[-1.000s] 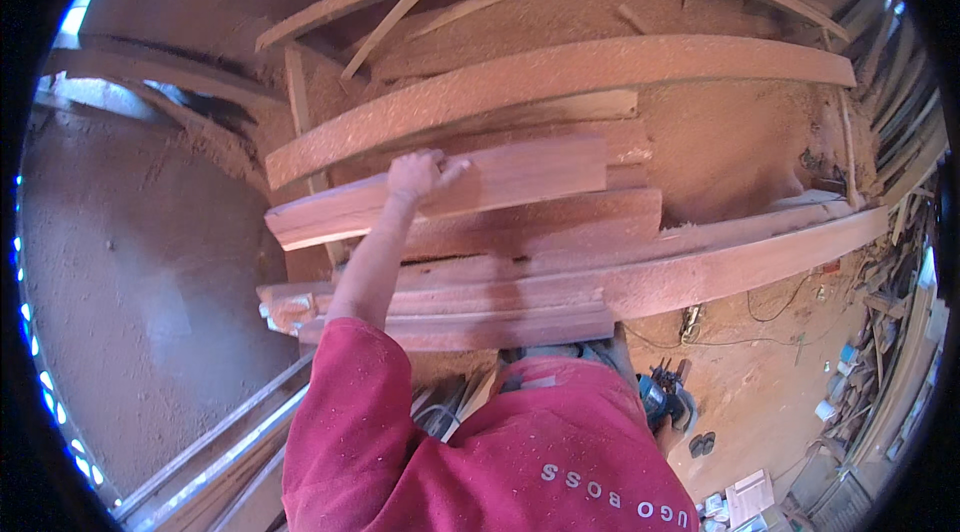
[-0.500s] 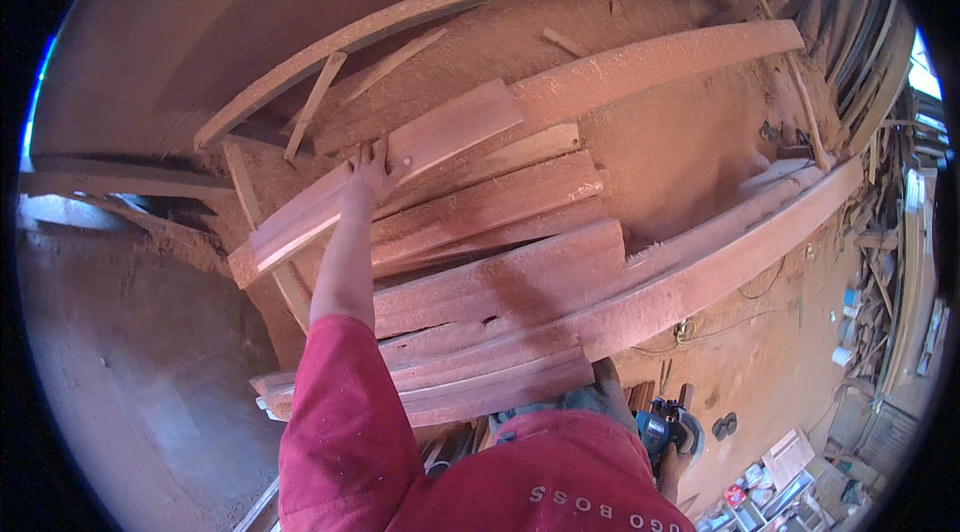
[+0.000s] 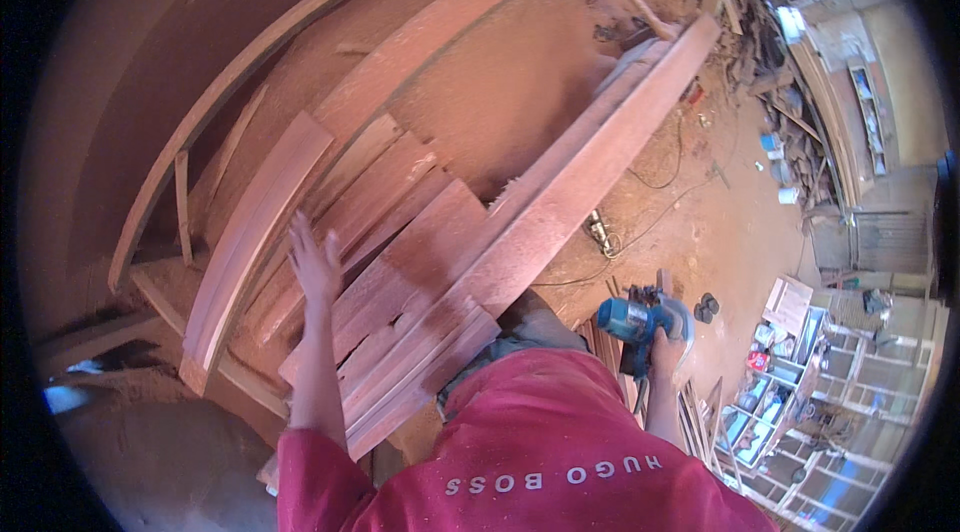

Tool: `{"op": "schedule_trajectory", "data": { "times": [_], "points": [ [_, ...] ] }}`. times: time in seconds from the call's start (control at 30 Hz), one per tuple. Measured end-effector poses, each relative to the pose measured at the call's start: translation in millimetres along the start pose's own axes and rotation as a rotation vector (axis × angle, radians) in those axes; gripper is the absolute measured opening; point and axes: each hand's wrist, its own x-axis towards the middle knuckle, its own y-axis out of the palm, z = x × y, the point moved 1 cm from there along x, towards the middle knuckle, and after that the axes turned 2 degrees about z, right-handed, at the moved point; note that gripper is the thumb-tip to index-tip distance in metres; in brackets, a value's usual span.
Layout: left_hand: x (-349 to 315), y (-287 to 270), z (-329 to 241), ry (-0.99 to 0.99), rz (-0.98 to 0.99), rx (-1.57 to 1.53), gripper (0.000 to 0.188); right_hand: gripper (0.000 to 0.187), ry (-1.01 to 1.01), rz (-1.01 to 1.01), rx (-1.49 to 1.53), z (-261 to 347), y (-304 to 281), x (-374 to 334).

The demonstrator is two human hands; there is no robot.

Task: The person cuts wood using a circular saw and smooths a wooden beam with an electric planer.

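Dark sandals [image 3: 707, 307] lie on the dusty floor [image 3: 690, 237].

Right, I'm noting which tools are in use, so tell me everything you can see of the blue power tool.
The power tool has a blue, rounded housing that looks like plastic, with darker parts around it and a pale, curved, metal-looking guard on its right. The right hand grips it at the near side. It is at the person's right, beyond the long board, its housing toward the left. Whether it is running or touches anything below cannot be told.
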Motion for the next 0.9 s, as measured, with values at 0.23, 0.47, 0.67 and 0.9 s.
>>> {"op": "schedule_trajectory", "data": {
  "times": [0.23,0.47,0.67,0.9],
  "points": [
    [-168.7,40.2,-106.3,0.057,0.52,-0.093,0.064,0.041,-0.287,-0.011,-0.197,94.3,-28.9,75.1],
    [-208.6,36.5,-212.3,-0.181,0.647,-0.03,0.081,0.04,-0.813,0.414,-0.304,186.5,9.8,205.8],
    [-237.9,57.7,-235.5,-0.43,0.278,0.032,0.083,0.045,-1.343,0.973,-0.459,235.6,108.5,309.2],
    [-302.6,94.9,-358.5,-0.727,-0.231,-0.24,0.069,0.046,-1.632,1.393,-0.428,243.0,188.4,361.0]
  ]
}}
